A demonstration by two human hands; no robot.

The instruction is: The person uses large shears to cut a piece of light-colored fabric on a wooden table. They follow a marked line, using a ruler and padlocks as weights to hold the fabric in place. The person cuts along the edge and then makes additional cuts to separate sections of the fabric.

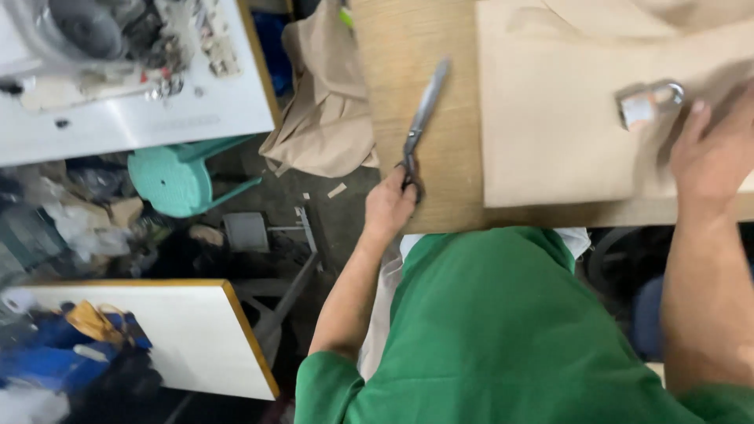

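The long grey metal scissors [420, 126] lie on the light wooden table [440, 180], blades pointing away from the person, with the handles near the table's front edge, where the left hand [390, 206] is closed around them. To their right a strip of bare wood separates them from the straight left edge of the flat beige fabric piece [550, 118]. The right hand [711, 149] rests flat with spread fingers on this fabric, grasping nothing, just beside a small metal weight [648, 106].

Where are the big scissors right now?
The scissors lie on the wooden table, left of the beige fabric, with the left hand on their handles.
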